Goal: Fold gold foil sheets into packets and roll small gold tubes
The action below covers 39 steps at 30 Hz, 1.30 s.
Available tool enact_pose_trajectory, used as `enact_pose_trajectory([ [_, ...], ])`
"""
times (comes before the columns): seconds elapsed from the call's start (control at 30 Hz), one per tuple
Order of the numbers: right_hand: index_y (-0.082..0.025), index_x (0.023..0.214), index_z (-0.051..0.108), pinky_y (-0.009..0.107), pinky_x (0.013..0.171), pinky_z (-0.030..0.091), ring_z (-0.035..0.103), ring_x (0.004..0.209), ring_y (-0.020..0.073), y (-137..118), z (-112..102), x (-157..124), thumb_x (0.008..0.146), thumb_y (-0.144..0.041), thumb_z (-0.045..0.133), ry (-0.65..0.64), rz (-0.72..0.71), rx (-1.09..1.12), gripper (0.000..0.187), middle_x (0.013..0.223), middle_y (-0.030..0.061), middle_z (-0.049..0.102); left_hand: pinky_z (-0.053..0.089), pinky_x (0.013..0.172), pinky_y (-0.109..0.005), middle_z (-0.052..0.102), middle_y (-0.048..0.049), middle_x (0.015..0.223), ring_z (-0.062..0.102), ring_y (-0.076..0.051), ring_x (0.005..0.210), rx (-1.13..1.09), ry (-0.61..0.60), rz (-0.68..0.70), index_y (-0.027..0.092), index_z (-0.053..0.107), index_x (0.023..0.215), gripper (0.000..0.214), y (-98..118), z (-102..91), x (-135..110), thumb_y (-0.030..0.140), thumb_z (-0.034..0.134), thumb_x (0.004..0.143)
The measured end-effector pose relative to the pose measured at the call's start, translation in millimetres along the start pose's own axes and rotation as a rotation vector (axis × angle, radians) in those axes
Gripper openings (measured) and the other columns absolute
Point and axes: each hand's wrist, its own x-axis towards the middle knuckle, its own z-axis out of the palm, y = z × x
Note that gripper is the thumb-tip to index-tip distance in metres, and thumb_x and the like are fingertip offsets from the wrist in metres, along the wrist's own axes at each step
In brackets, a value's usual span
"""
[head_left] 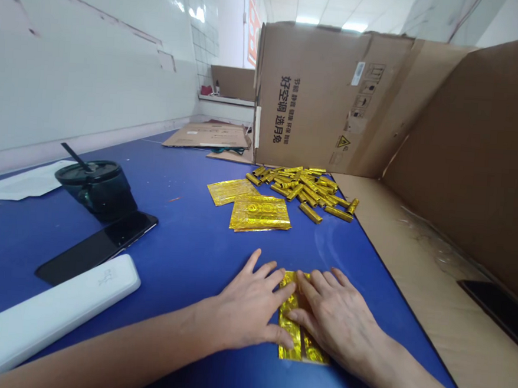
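Observation:
A sheet of gold foil paper lies flat on the blue table, with a dark strip down its middle. My left hand rests with fingers spread, its thumb and a fingertip on the sheet's left side. Over the right side lies my right hand, fingers stretched and touching the paper; it hides that part of the sheet. Beyond them sits a small stack of flat gold sheets, overlapping another gold sheet. Farther back is a pile of rolled gold paper tubes.
On the left stand a dark cup with a straw, a black phone and a long white device. White paper lies behind the cup. A large cardboard box walls the back; cardboard runs along the right edge.

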Motion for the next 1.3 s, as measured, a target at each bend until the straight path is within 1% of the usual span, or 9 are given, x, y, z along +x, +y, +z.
enact_pose_trajectory([
  [0.23, -0.017, 0.098, 0.059, 0.035, 0.071, 0.039, 0.052, 0.077, 0.0217, 5.3, 0.1, 6.0, 0.08, -0.045, 0.043, -0.002, -0.002, -0.042, 0.037, 0.082, 0.0076, 0.056, 0.006, 0.095, -0.056, 0.044, -0.0131, 0.123, 0.034, -0.032, 0.115, 0.015, -0.008, -0.008, 0.018, 0.036, 0.123, 0.074, -0.9, -2.2, -1.7, 0.07, 0.031, 0.07],
  [0.4, -0.019, 0.088, 0.061, 0.037, 0.069, 0.04, 0.053, 0.074, 0.0222, 11.2, 0.0, 0.9, 0.08, -0.049, 0.04, -0.018, 0.04, -0.082, 0.037, 0.078, 0.0066, 0.056, 0.007, 0.095, -0.056, 0.043, -0.0134, 0.123, 0.034, -0.031, 0.115, 0.011, -0.019, -0.019, 0.018, 0.036, 0.123, 0.073, -0.2, -2.1, -4.0, 0.069, 0.028, 0.072],
  [0.57, -0.018, 0.092, 0.06, 0.04, 0.072, 0.041, 0.054, 0.076, 0.023, 11.2, 1.6, -3.3, 0.077, -0.044, 0.047, -0.02, 0.067, -0.082, 0.033, 0.081, 0.0074, 0.057, 0.007, 0.095, -0.055, 0.043, -0.0118, 0.124, 0.033, -0.03, 0.116, -0.023, -0.03, -0.026, 0.018, 0.037, 0.122, 0.07, -2.3, -3.3, -4.5, 0.067, 0.03, 0.073],
  [0.63, -0.016, 0.096, 0.06, 0.045, 0.081, 0.038, 0.053, 0.085, 0.0248, 11.5, 3.0, -3.4, 0.076, -0.041, 0.05, -0.015, 0.062, -0.063, 0.033, 0.089, 0.0092, 0.059, 0.008, 0.096, -0.054, 0.044, -0.0111, 0.124, 0.033, -0.029, 0.116, -0.044, -0.035, -0.023, 0.018, 0.038, 0.121, 0.069, -3.4, -4.0, -4.3, 0.067, 0.031, 0.073],
  [0.73, -0.013, 0.1, 0.059, 0.052, 0.095, 0.022, 0.044, 0.107, 0.0287, 11.4, 4.5, -2.0, 0.078, -0.037, 0.048, 0.007, 0.037, -0.01, 0.035, 0.112, 0.0133, 0.055, 0.009, 0.097, -0.052, 0.045, -0.011, 0.122, 0.033, -0.029, 0.116, -0.063, -0.03, -0.028, 0.015, 0.037, 0.121, 0.07, -3.9, -3.9, -3.7, 0.066, 0.034, 0.073],
  [0.8, -0.014, 0.105, 0.056, 0.053, 0.098, 0.015, 0.035, 0.117, 0.0286, 8.9, 3.6, -0.7, 0.08, -0.036, 0.044, 0.002, 0.021, 0.067, 0.036, 0.122, 0.0133, 0.048, 0.008, 0.097, -0.052, 0.046, -0.0114, 0.121, 0.033, -0.029, 0.116, -0.058, -0.022, -0.029, 0.014, 0.038, 0.12, 0.071, -3.7, -3.2, -3.2, 0.066, 0.035, 0.073],
  [0.87, -0.015, 0.116, 0.048, 0.052, 0.099, 0.014, 0.032, 0.12, 0.0259, 4.0, 0.9, 0.4, 0.082, -0.038, 0.041, -0.035, -0.033, 0.189, 0.042, 0.127, 0.0129, 0.044, 0.007, 0.097, -0.052, 0.045, -0.0115, 0.122, 0.032, -0.029, 0.115, -0.048, -0.022, -0.021, 0.013, 0.039, 0.12, 0.072, -3.3, -2.6, -2.8, 0.066, 0.035, 0.072],
  [1.0, -0.011, 0.127, 0.033, 0.046, 0.1, 0.018, 0.036, 0.118, 0.0225, -3.9, -4.4, 0.4, 0.081, -0.043, 0.04, -0.122, -0.121, 0.362, 0.056, 0.128, 0.0161, 0.041, 0.006, 0.097, -0.053, 0.043, -0.0114, 0.124, 0.032, -0.03, 0.116, -0.04, -0.031, -0.01, 0.013, 0.036, 0.123, 0.074, -3.2, -2.8, -2.7, 0.067, 0.034, 0.072],
  [1.3, -0.018, 0.1, 0.055, 0.047, 0.1, 0.021, 0.052, 0.103, 0.0206, 17.6, -13.3, -7.5, 0.084, -0.033, 0.042, -0.208, -0.029, 0.32, 0.026, 0.108, 0.0097, 0.059, 0.005, 0.097, -0.053, 0.042, -0.0113, 0.126, 0.032, -0.03, 0.116, -0.026, -0.046, -0.026, 0.014, 0.036, 0.122, 0.072, -6.2, -4.3, -5.4, 0.066, 0.033, 0.073],
])
